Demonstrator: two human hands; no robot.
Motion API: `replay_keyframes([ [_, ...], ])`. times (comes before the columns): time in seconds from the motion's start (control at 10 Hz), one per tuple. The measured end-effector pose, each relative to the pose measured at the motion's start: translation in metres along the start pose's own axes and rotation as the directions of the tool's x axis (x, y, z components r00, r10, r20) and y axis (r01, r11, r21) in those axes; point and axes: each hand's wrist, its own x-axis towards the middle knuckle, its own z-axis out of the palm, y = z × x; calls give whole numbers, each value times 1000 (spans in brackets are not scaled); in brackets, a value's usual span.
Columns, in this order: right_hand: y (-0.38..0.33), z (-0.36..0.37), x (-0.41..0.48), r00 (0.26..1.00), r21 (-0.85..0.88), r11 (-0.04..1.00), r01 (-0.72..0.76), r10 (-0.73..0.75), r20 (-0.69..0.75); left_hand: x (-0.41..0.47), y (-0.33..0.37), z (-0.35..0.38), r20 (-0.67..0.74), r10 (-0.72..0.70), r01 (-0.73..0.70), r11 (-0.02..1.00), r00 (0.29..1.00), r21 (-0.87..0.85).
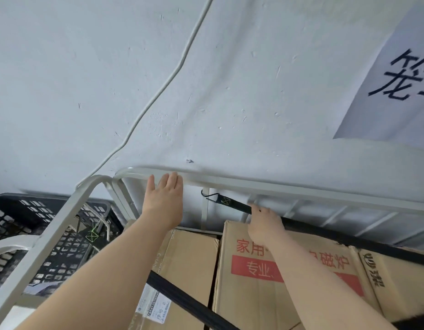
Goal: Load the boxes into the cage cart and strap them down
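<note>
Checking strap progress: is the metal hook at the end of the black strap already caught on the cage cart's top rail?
No. The hook hangs free just below the top rail, on the black strap gripped by the right hand.

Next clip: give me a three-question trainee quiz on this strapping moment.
1. True or false: the hook is already caught on the cart rail.
2. Which hand holds the strap? A) left B) right C) both
3. Fill in: the left hand rests open on the ____.

Key: 1 false, the hook hangs free just below the rail. 2 B, the right hand grips it behind the hook, above the boxes. 3 rail.
</note>
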Motion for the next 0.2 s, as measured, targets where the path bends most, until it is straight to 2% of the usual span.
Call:
replay_keyframes([
  [0.1,11,-18,-28,1000,17,1000,-14,14,-6,-25,11,-17,-38,15,-16,999,999,-30],
  [0.2,21,-32,-56,998,25,999,42,-40,-56,-54,23,-33,-60,84,-85,996,995,-22],
])
